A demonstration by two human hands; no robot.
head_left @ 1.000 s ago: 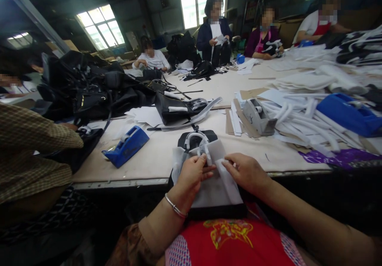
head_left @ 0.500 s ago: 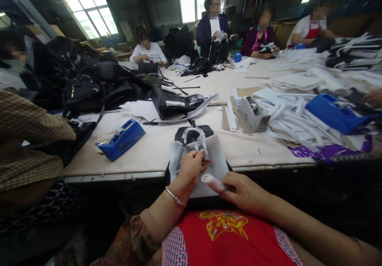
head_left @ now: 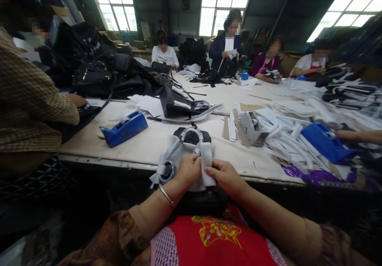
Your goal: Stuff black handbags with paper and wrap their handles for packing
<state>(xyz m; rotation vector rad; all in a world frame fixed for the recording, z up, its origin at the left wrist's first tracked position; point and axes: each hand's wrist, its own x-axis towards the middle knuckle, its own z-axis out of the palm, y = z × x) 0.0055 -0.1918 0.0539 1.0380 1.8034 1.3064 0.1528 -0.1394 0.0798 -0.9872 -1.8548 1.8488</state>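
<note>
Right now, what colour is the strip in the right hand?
White; the strip in the right hand shows best in the head view.

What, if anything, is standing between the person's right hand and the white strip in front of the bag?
Nothing visible: the right hand touches the lower part of the white strip. The left hand is close on the strip's other side, not between them.

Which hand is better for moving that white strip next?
Probably the right hand: it pinches the white strip, while the left hand seems busy by the white handle.
</note>
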